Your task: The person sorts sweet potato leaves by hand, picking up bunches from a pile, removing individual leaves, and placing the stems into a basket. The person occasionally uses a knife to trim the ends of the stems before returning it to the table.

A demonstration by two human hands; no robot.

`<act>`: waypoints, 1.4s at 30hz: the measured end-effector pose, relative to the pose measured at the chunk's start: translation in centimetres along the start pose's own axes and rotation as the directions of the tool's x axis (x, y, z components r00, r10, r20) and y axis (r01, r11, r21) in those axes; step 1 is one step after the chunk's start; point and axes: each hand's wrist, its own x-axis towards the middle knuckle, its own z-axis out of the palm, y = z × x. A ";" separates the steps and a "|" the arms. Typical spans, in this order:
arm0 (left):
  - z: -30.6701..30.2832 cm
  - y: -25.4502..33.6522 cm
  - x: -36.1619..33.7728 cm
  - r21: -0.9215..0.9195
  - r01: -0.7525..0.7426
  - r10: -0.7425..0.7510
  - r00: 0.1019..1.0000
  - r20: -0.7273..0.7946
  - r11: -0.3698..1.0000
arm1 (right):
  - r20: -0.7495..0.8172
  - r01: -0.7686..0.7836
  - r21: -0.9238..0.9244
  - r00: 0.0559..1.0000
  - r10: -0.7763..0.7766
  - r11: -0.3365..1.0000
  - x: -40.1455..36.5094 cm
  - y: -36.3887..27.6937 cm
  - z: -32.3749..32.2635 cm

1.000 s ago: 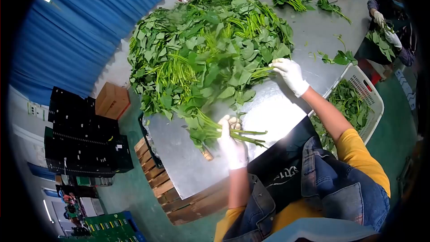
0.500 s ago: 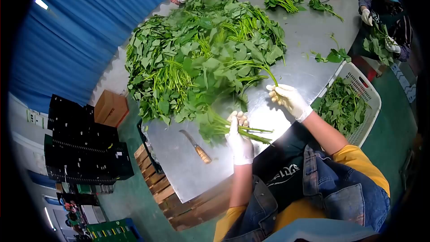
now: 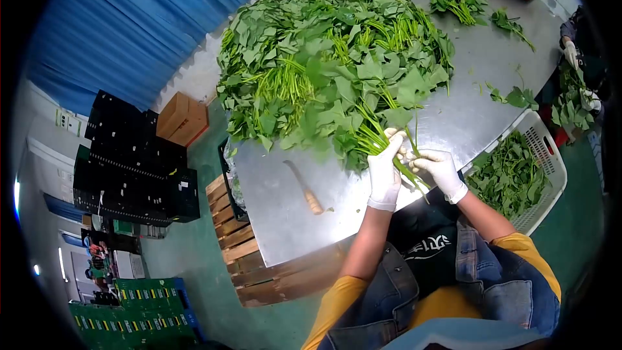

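Tabletop [image 3: 272,220]: metal, smooth, glossy. Relative to it: below, pallet [image 3: 278,275], rough bare wood; right, basket [image 3: 551,181], perforated plastic; left, carton [image 3: 184,120], matt cardboard; beyond the carton, curtain [image 3: 155,19], pleated blue cloth; on top, knife handle [image 3: 313,203], wood.

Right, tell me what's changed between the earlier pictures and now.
The white-gloved right hand has moved from the leafy green pile toward the body, coming in beside the white-gloved left hand and its bunch of green stems. The left hand still grips the bunch; the curved, wooden-handled knife still lies on the metal table.
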 end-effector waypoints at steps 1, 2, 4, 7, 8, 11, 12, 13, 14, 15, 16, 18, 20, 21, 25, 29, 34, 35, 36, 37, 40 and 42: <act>0.0 0.3 -0.5 -0.049 0.038 -0.037 0.999 0.024 0.998 | 0.025 0.012 -0.030 1.000 -0.011 0.999 -0.3 -0.1 -0.1; 0.2 0.8 -0.8 -0.095 0.075 -0.071 0.996 0.049 0.993 | 0.043 0.013 -0.075 0.999 -0.009 0.997 -0.4 -0.2 -0.2; 0.7 1.6 -1.3 -0.015 0.120 -0.120 0.993 0.014 0.993 | 0.035 -0.078 -0.067 0.996 0.081 0.995 -0.5 0.1 -0.2; 0.5 1.5 -1.5 -0.011 0.047 -0.046 0.996 0.081 0.999 | 0.065 -0.024 -0.167 0.997 0.035 0.986 -0.7 0.1 -0.2; 0.6 1.4 -1.6 -0.008 0.043 -0.043 0.995 0.090 0.999 | 0.080 0.005 -0.217 0.997 0.013 0.976 -0.7 0.0 -0.2; 1.1 1.0 -2.0 0.143 -0.102 0.090 0.992 0.087 0.984 | 0.008 0.109 -0.245 0.994 -0.110 0.964 -0.3 -0.2 0.0; 1.5 1.0 -2.3 0.236 -0.185 0.170 0.982 0.082 0.954 | -0.028 0.124 -0.257 0.990 -0.135 0.958 0.0 -0.4 0.1; 1.7 0.8 -2.3 0.205 -0.174 0.161 0.984 0.079 0.963 | -0.023 0.065 -0.234 0.997 -0.072 0.970 -0.1 -1.2 -0.3; 1.5 0.4 -2.1 0.174 -0.161 0.150 0.986 0.076 0.971 | -0.010 0.216 -0.328 0.973 -0.232 0.920 0.1 -1.0 -0.7; 0.6 -0.5 -1.5 0.215 -0.141 0.103 0.979 0.179 0.966 | -0.026 0.257 -0.316 0.960 -0.279 0.913 0.2 -1.1 -0.9; 0.2 -1.7 -1.3 0.212 -0.145 0.106 0.976 0.189 0.966 | -0.043 0.293 -0.303 0.946 -0.320 0.907 0.0 -1.1 -1.1; 1.2 -1.6 -1.6 0.011 -0.072 0.071 0.995 0.071 0.997 | -0.195 0.102 0.010 0.976 -0.098 0.995 -0.8 -1.9 -1.1; 1.0 -3.0 -1.9 -0.025 -0.141 0.142 0.987 0.072 0.990 | -0.230 0.165 -0.013 0.959 -0.164 0.986 -2.7 -3.2 -1.4; 2.0 -2.6 -2.5 0.007 -0.167 0.167 0.986 -0.001 0.986 | -0.340 0.222 -0.053 0.913 -0.227 0.974 -3.2 -3.2 -1.8; 0.0 1.4 -1.6 0.082 -0.188 0.194 0.978 -0.070 0.979 | -0.545 0.477 0.115 0.764 -0.346 0.871 -3.7 -2.3 -9.8; -1.6 4.3 -0.5 0.083 -0.114 0.120 0.990 -0.071 0.990 | -0.390 0.457 0.792 0.889 -0.240 0.405 -3.6 0.2 -22.3; -2.3 2.7 -0.8 0.610 -0.445 0.367 0.894 0.257 0.656 | -0.193 0.099 0.740 0.979 0.069 0.665 -2.4 -3.5 -12.4; -1.5 3.5 -1.2 0.212 -0.094 0.071 0.991 0.117 0.973 | -0.024 0.090 0.659 0.995 -0.098 0.747 -1.9 -3.5 -10.8; -1.7 3.4 -1.2 0.215 -0.089 0.066 0.991 0.116 0.973 | -0.048 0.080 0.530 0.997 -0.065 0.844 -1.4 -4.1 -9.1; -1.9 3.2 -1.3 0.246 -0.070 0.041 0.992 0.122 0.967 | -0.124 0.180 0.115 0.978 -0.166 0.977 -0.7 -3.4 -8.1; -3.2 2.2 -1.3 0.668 -0.303 0.172 0.951 0.256 0.679 | 0.074 0.055 -0.054 0.996 -0.051 0.997 0.8 -6.1 -4.1; -1.9 2.6 -1.9 0.337 -0.018 -0.021 0.993 0.113 0.941 | 0.151 0.146 -0.182 0.981 -0.119 0.972 2.2 -6.3 -1.3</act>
